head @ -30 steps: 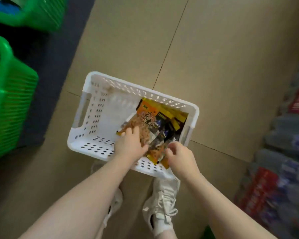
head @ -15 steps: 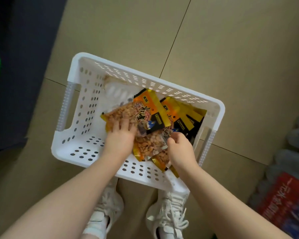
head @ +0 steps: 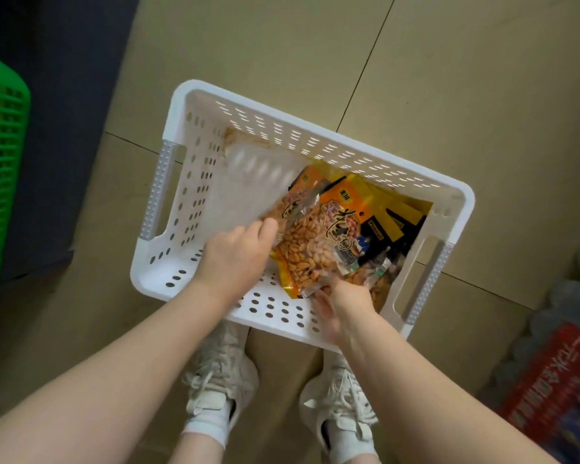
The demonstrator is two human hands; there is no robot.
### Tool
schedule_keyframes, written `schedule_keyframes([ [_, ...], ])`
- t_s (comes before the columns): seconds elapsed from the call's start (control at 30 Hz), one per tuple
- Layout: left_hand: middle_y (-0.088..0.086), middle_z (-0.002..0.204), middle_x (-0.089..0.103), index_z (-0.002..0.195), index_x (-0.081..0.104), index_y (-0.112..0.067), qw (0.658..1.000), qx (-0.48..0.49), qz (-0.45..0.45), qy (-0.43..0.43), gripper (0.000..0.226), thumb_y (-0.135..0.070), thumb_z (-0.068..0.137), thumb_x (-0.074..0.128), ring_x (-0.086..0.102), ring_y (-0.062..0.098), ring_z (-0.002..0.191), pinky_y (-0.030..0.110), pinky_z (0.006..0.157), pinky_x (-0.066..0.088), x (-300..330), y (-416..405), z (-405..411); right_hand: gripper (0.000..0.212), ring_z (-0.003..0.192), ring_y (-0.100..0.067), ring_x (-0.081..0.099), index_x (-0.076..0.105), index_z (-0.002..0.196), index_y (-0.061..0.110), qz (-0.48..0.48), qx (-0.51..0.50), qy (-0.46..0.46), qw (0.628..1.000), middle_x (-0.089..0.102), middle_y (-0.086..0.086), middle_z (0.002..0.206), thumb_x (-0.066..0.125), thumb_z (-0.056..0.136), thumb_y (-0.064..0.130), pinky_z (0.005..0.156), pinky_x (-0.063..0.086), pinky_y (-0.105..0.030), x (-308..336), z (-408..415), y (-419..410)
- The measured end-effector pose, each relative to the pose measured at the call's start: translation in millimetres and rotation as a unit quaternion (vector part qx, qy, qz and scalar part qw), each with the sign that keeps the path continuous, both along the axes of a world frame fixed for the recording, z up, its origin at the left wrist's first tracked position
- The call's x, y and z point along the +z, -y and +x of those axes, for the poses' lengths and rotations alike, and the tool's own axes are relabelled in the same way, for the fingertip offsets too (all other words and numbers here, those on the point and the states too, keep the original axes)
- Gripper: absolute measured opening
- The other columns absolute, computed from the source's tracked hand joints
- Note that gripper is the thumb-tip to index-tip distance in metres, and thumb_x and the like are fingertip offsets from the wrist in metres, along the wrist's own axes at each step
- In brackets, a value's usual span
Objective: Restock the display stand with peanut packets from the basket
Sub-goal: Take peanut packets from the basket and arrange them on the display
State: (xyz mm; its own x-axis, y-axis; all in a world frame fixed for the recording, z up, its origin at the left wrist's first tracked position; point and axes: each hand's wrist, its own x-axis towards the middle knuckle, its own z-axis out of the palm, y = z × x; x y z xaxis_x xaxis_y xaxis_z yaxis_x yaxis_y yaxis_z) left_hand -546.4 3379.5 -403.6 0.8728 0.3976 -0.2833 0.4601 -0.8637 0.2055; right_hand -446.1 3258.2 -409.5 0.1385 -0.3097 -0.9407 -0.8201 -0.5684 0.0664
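Observation:
A white perforated basket [head: 195, 182] sits on the tan floor in front of my feet. Several orange-and-yellow peanut packets [head: 322, 239] lie piled in its right half, with clear windows showing the nuts. My left hand [head: 235, 256] grips the left edge of the top packets, fingers curled around them. At the near edge of the same bundle, my right hand [head: 342, 303] pinches the packets' lower corner. More packets [head: 389, 222] stay underneath at the right. No display stand appears in the frame.
A green plastic crate [head: 0, 182] stands at the far left beside a dark floor strip [head: 64, 112]. Shrink-wrapped bottle packs with red labels [head: 556, 380] line the right edge. My two white shoes [head: 221, 380] stand just below the basket.
The view has shifted so the basket sits more to the right. Both hands have gathered the top packets, which are now tilted up off the pile.

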Motion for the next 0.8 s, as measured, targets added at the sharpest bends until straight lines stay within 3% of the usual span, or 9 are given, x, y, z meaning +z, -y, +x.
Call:
schedule_keyframes([
  [0.07,0.005,0.050,0.055,0.082,0.043,-0.007,0.999,0.037,-0.015,-0.002,0.007,-0.006,0.077,0.040,0.052,0.023,0.033,0.017,0.034,0.021,-2,2,-3,0.034,0.097,-0.033,0.061,0.053,0.119,0.004,-0.014,-0.048,0.008,0.999,0.063,-0.016,0.109,0.056,0.090,0.021,0.092,0.051,-0.044,-4,-3,-5],
  [0.13,0.006,0.051,0.057,0.083,0.048,-0.005,0.998,0.050,-0.020,-0.013,0.014,-0.004,0.074,0.058,0.051,0.024,0.030,0.017,0.034,0.020,-4,6,-11,0.042,0.091,-0.030,0.062,0.053,0.115,0.006,-0.027,-0.058,0.033,0.997,0.064,-0.012,0.107,0.064,0.084,0.033,0.086,0.054,-0.043,-13,-4,-9],
  [0.23,0.004,0.052,0.060,0.086,0.048,-0.006,0.996,0.075,-0.028,-0.029,0.021,-0.026,0.083,0.055,0.051,0.023,0.028,0.016,0.034,0.021,-12,-7,-14,0.054,0.070,-0.019,0.057,0.051,0.117,0.010,0.025,-0.032,0.047,0.998,0.064,-0.008,0.096,0.067,0.079,0.044,0.058,0.048,-0.028,-15,-4,-18],
  [0.33,0.005,0.056,0.062,0.087,0.051,-0.004,0.995,0.062,-0.044,-0.066,0.041,-0.044,0.079,0.058,0.056,0.025,0.034,0.020,0.035,0.029,-16,-18,-11,0.055,0.081,-0.023,0.057,0.049,0.108,0.004,0.060,0.121,0.071,0.988,0.061,-0.006,0.097,0.065,0.079,0.048,0.068,0.048,-0.034,-15,4,-29],
  [0.47,0.007,0.092,0.066,0.109,0.041,-0.010,0.977,0.078,-0.062,-0.187,0.015,-0.014,0.095,0.043,0.066,0.033,0.075,0.033,0.050,0.036,13,-27,-2,0.031,0.071,-0.021,0.054,0.052,0.101,0.007,0.060,0.393,0.135,0.908,0.059,-0.008,0.087,0.047,0.094,0.037,0.069,0.045,-0.034,26,27,-34],
  [0.53,0.008,0.098,0.066,0.114,0.041,-0.011,0.974,0.083,-0.073,-0.196,0.026,-0.001,0.091,0.039,0.065,0.035,0.080,0.034,0.052,0.036,53,-29,-4,0.026,0.078,-0.026,0.057,0.053,0.101,0.006,0.084,0.467,0.123,0.871,0.059,-0.009,0.087,0.044,0.097,0.031,0.073,0.048,-0.037,71,38,-29],
  [0.63,0.011,0.095,0.069,0.112,0.049,-0.013,0.973,0.126,-0.110,-0.158,0.022,-0.009,0.091,0.044,0.066,0.035,0.081,0.035,0.055,0.040,150,-42,-3,0.022,0.097,-0.028,0.060,0.058,0.111,0.011,0.130,0.504,0.127,0.844,0.065,-0.009,0.104,0.048,0.092,0.013,0.087,0.052,-0.041,170,55,-24],
  [0.7,0.007,0.086,0.071,0.104,0.054,-0.015,0.974,0.121,-0.107,-0.162,0.018,-0.020,0.087,0.055,0.068,0.031,0.076,0.029,0.050,0.032,227,-54,-3,0.029,0.094,-0.025,0.061,0.057,0.114,0.016,0.142,0.499,0.166,0.838,0.066,-0.006,0.106,0.049,0.088,0.005,0.075,0.054,-0.035,246,65,-33],
  [0.8,0.004,0.059,0.069,0.089,0.059,-0.018,0.979,0.081,-0.038,-0.185,0.029,-0.031,0.068,0.076,0.067,0.021,0.051,0.019,0.038,0.020,343,-73,0,0.033,0.087,-0.018,0.059,0.058,0.115,0.023,0.191,0.476,0.232,0.826,0.067,-0.002,0.105,0.050,0.088,0.006,0.059,0.047,-0.023,352,79,-60],
])
